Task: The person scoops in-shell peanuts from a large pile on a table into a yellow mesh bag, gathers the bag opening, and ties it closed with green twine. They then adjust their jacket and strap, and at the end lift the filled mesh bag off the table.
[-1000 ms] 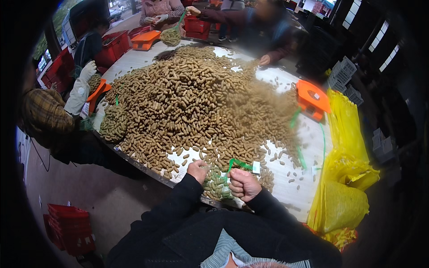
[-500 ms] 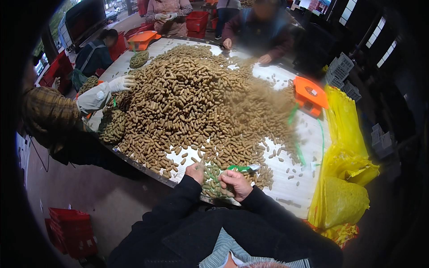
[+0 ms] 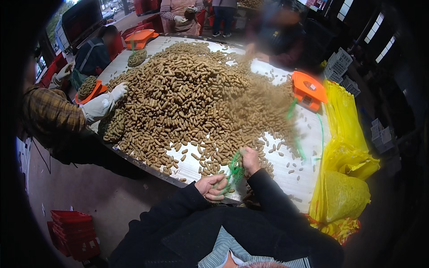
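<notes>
In the head view, the person's two hands are near each other but apart, at the near edge of a pale table. The right hand, slightly farther out, is closed on the upper part of a green net. The net runs down between the hands to the left hand, whose curled fingers touch it; whether they grip it cannot be told.

Beyond the hands, a broad heap of peanuts covers much of the table, with loose ones scattered near the net. Toward the right stands an orange scale, and yellow sacks drape over the right edge. On the left, a co-worker's white-gloved hand touches the heap, above a filled net bag. Another filled bag lies at the far left, near a second orange scale. Red crates are stacked on the floor at lower left.
</notes>
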The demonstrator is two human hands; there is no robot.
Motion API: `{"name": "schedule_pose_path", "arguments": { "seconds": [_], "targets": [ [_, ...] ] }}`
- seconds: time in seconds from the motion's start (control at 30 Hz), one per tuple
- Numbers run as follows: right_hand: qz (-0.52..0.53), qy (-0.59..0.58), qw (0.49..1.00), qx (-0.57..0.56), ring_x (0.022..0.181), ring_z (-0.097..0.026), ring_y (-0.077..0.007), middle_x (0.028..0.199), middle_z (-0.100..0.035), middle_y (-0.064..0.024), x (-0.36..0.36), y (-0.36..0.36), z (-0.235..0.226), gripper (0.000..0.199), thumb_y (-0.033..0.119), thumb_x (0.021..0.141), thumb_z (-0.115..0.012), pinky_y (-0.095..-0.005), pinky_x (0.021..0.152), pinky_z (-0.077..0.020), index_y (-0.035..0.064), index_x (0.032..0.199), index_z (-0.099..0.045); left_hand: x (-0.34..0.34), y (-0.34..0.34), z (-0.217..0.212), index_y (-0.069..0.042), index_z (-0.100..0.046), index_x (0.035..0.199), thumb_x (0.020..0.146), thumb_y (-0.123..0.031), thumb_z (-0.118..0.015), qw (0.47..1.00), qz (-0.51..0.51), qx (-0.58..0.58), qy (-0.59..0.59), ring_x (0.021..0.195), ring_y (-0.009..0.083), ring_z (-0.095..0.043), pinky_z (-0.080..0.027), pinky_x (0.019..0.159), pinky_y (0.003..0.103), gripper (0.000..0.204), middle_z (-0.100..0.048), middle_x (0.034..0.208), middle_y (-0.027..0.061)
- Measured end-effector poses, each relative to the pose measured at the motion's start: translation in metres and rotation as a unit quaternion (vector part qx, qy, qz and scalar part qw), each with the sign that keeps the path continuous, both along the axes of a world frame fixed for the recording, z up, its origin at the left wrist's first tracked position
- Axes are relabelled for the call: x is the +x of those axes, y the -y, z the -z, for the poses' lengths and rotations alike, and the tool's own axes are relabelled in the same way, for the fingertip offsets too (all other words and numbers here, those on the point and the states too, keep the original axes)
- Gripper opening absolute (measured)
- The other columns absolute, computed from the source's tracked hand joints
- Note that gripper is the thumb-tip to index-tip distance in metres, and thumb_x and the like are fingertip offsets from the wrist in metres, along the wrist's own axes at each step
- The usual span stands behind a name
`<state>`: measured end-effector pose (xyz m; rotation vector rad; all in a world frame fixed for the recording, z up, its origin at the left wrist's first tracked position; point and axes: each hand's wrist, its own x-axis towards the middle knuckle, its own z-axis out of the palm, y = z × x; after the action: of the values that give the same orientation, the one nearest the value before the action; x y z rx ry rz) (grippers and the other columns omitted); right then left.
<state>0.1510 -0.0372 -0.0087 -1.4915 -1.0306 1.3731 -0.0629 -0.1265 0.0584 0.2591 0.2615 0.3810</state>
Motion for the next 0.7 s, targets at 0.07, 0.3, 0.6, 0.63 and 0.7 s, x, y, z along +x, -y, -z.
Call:
{"name": "schedule_pose_path", "arguments": {
  "seconds": [0.07,0.3,0.6,0.63,0.7],
  "targets": [
    [-0.06,-0.197,0.976,-0.069,0.047,-0.04,-0.009,0.06,-0.048,0.0022,-0.001,-0.004,-0.003,0.02,0.018,0.1,-0.055,-0.0251,0.044,-0.0322,0.0052,0.084,-0.058,0.004,0.002,-0.011,-0.007,-0.043,0.073,0.109,-0.039,-0.02,0.996,0.022,0.018,0.083,0.04,0.0077,-0.027,-0.024,0.037,0.022,0.054,-0.032,0.051,-0.0023],
    [-0.311,-0.349,0.876,-0.119,0.05,-0.04,-0.005,0.07,-0.049,0.0016,-0.008,0.026,-0.041,0.021,0.019,0.098,-0.057,-0.0208,0.043,-0.0293,-0.0004,0.105,-0.06,-0.009,-0.016,-0.074,0.001,-0.059,0.059,0.102,-0.048,-0.045,0.897,-0.061,0.331,0.286,0.042,0.0172,-0.044,-0.033,0.04,0.031,0.067,-0.05,0.051,0.0095],
    [-0.501,-0.651,0.569,-0.03,0.042,-0.046,-0.0162,0.057,-0.049,-0.008,-0.056,0.073,-0.16,0.047,0.036,0.098,-0.058,-0.0268,0.037,-0.0347,-0.0036,0.073,-0.059,-0.029,-0.11,-0.08,-0.005,-0.069,0.083,0.098,-0.054,-0.051,0.858,-0.412,0.137,0.273,0.084,0.0196,-0.053,-0.045,0.064,0.032,0.054,-0.059,0.078,0.007],
    [-0.546,-0.644,0.536,0.003,0.043,-0.048,-0.0173,0.057,-0.05,-0.0086,-0.067,0.079,-0.171,0.046,0.034,0.098,-0.059,-0.0278,0.039,-0.0375,-0.0046,0.073,-0.06,-0.015,-0.115,-0.069,-0.004,-0.073,0.089,0.097,-0.056,-0.051,0.864,-0.393,0.151,0.274,0.089,0.0217,-0.055,-0.046,0.066,0.035,0.057,-0.066,0.088,0.0102],
    [-0.617,-0.631,0.47,0.014,0.046,-0.052,-0.0198,0.058,-0.053,-0.0095,-0.087,0.087,-0.187,0.044,0.03,0.098,-0.059,-0.03,0.044,-0.0424,-0.0069,0.074,-0.063,0.013,-0.117,-0.043,-0.004,-0.074,0.087,0.096,-0.06,-0.049,0.889,-0.382,0.102,0.229,0.086,0.0246,-0.058,-0.046,0.067,0.036,0.062,-0.067,0.081,0.0109]
  ]
}}
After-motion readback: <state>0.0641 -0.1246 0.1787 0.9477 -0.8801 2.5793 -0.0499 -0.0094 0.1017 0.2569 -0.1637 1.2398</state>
